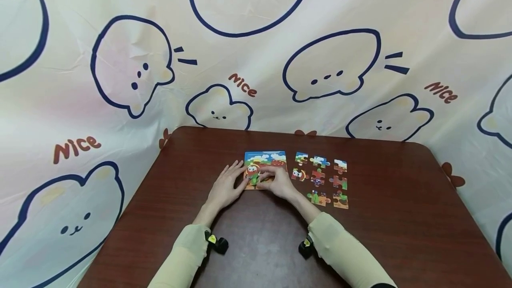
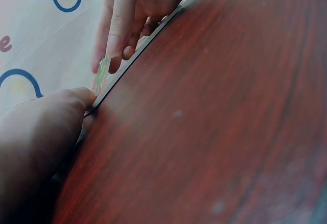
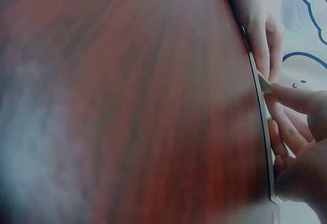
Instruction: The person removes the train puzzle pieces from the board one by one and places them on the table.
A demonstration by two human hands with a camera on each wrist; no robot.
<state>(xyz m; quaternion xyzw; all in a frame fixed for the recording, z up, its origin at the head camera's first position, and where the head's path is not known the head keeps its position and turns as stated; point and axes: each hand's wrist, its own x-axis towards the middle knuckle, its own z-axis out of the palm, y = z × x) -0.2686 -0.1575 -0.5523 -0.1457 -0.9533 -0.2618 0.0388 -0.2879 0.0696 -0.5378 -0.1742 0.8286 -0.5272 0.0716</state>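
Note:
A colourful jigsaw puzzle board (image 1: 266, 157), with a picture of sky, clouds and a red cartoon figure, lies flat on the table. My left hand (image 1: 225, 189) rests along its left side, fingers fairly straight and the thumb at the lower-left corner. Over the board's lower part, my right hand (image 1: 277, 182) pinches a jigsaw puzzle piece (image 3: 264, 82) between thumb and fingertips. In the left wrist view this piece (image 2: 101, 74) stands tilted, green and orange, beside the left thumb (image 2: 76, 99). The right hand covers part of the board's picture.
Several loose puzzle pieces (image 1: 318, 177) lie in rough rows right of the board, close to the right forearm. The brown wooden table (image 1: 400, 217) has its back edge against a cream curtain (image 1: 272, 57) with cartoon outlines.

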